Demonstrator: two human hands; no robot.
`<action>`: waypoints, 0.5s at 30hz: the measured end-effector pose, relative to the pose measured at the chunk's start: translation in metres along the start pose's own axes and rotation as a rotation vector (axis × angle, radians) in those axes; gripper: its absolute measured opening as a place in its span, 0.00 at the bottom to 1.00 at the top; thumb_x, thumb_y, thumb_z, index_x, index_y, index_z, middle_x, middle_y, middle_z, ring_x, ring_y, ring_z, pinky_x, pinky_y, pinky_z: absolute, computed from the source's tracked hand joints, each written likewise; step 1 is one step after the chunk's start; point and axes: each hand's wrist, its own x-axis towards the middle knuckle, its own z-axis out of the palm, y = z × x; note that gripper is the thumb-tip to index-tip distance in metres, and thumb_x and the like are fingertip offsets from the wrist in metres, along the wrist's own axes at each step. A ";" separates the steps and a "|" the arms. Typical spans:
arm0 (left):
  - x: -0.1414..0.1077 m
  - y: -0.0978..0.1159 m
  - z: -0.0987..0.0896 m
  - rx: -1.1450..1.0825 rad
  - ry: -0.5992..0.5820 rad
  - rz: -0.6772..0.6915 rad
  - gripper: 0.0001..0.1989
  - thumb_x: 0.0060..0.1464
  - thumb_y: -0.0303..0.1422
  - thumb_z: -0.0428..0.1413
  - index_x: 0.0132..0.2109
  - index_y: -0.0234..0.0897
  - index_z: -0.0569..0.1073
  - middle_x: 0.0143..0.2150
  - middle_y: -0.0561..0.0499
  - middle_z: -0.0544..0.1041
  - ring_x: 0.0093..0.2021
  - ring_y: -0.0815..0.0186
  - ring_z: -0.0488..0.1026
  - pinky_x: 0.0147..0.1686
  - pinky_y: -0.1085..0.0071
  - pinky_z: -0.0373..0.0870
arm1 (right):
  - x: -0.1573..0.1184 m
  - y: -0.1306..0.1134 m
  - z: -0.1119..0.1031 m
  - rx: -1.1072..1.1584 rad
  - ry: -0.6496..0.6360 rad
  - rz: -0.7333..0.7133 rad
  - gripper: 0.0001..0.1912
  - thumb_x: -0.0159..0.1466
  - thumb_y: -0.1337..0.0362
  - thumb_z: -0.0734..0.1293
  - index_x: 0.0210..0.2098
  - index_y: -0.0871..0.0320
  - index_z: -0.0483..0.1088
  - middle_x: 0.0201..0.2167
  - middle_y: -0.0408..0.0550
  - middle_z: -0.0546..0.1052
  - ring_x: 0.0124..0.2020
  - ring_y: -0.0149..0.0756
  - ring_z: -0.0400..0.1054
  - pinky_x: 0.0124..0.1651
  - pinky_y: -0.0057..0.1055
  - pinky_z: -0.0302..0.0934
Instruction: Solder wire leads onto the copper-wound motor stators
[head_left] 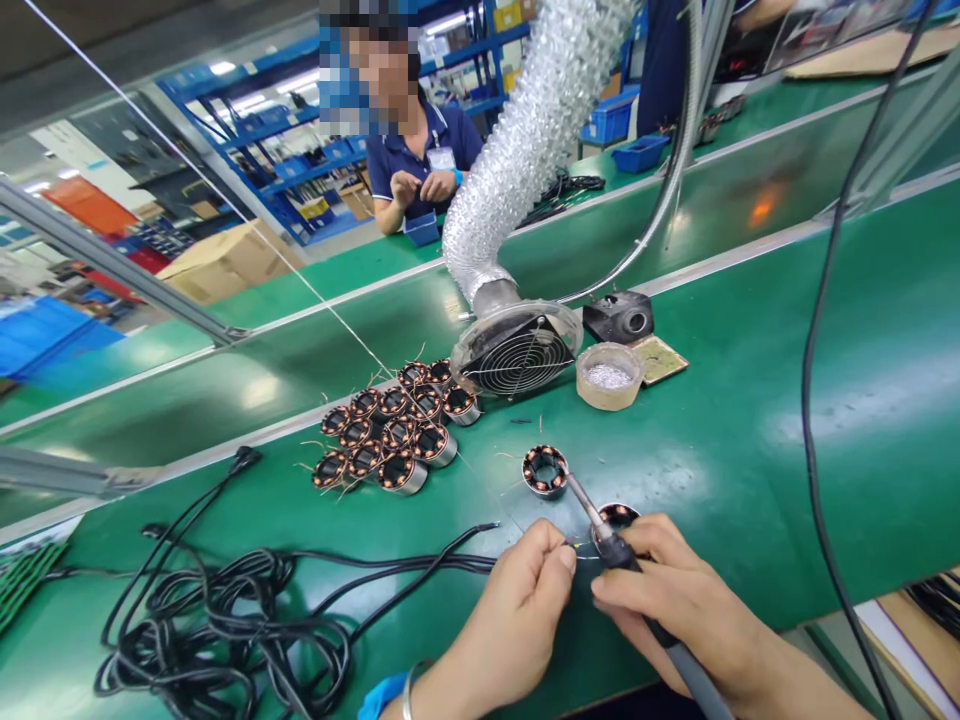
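My left hand (517,610) is closed in a pinch on the end of a black cable (469,562), with thin wire tips showing past the fingertips. In my right hand (682,600) is a soldering iron (619,552), its metal tip pointing up and left. That tip appears close to the edge of a copper-wound motor stator (545,470) standing on the green bench; whether they touch I cannot tell. A second stator (616,517) sits partly hidden behind the iron and my right hand. A thin strand slants down towards my left fingers.
Several stators (394,430) stand grouped at centre left. Coiled black cables (217,620) lie at lower left. A fan hood (517,355) on a silver duct (517,150) hangs beside a round tub (609,376) of silvery bits. Across the bench a person (420,150) handles something small.
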 end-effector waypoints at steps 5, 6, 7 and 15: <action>0.004 0.002 -0.004 -0.019 0.027 0.020 0.19 0.66 0.48 0.44 0.32 0.40 0.57 0.25 0.60 0.53 0.25 0.70 0.50 0.26 0.72 0.49 | 0.011 0.003 0.020 0.117 0.382 0.234 0.15 0.64 0.73 0.68 0.48 0.54 0.65 0.32 0.43 0.77 0.34 0.34 0.72 0.40 0.30 0.70; 0.005 0.003 -0.006 -0.019 0.035 0.022 0.19 0.66 0.48 0.44 0.32 0.40 0.57 0.25 0.60 0.52 0.25 0.70 0.50 0.26 0.72 0.50 | 0.014 0.003 0.022 0.122 0.388 0.270 0.16 0.65 0.73 0.68 0.50 0.54 0.65 0.31 0.42 0.77 0.34 0.34 0.73 0.40 0.31 0.70; 0.005 0.004 -0.007 -0.013 0.040 0.025 0.19 0.66 0.47 0.44 0.32 0.40 0.57 0.24 0.60 0.52 0.25 0.70 0.50 0.26 0.72 0.50 | 0.016 0.004 0.023 0.121 0.373 0.286 0.17 0.65 0.72 0.68 0.51 0.54 0.64 0.30 0.41 0.78 0.33 0.34 0.73 0.40 0.31 0.70; 0.006 0.009 -0.011 0.092 0.055 0.054 0.15 0.66 0.41 0.44 0.31 0.40 0.58 0.26 0.59 0.56 0.27 0.69 0.52 0.29 0.71 0.53 | 0.016 0.003 0.012 0.045 0.293 0.186 0.19 0.63 0.74 0.69 0.53 0.56 0.67 0.37 0.46 0.79 0.40 0.37 0.72 0.43 0.32 0.71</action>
